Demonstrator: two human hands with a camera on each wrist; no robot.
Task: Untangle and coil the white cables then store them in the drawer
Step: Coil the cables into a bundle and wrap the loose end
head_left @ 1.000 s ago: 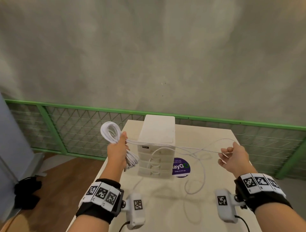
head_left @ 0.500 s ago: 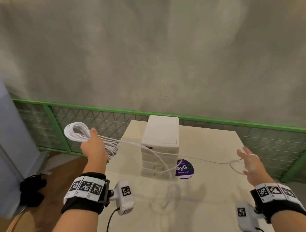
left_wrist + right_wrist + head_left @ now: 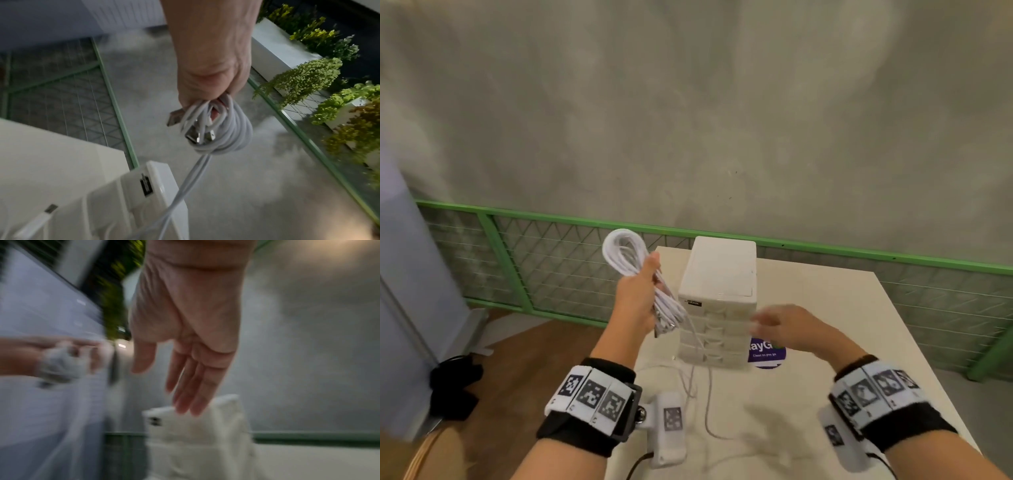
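My left hand [image 3: 637, 294] grips a coil of white cables [image 3: 624, 251] just left of the white drawer unit [image 3: 719, 274], above the table's left side. In the left wrist view the coil [image 3: 230, 129] is bunched in my fist with metal plugs sticking out, and loose strands trail down past the drawer unit [image 3: 131, 194]. Those strands [image 3: 707, 394] hang in front of the unit onto the table. My right hand [image 3: 779, 323] is blurred in front of the unit's drawers. Its fingers [image 3: 191, 386] are straight and empty, near the drawer unit [image 3: 205, 434].
The beige table [image 3: 859, 342] carries a purple sticker [image 3: 767, 353] right of the unit. A green mesh railing [image 3: 551, 257] runs behind the table, with a concrete wall beyond. Wooden floor and a black object [image 3: 453, 387] lie to the left.
My left hand brought the coil back in beside the drawer unit. My right hand let go of the stretched cable and swung left to the drawer fronts; the loose cable now hangs slack.
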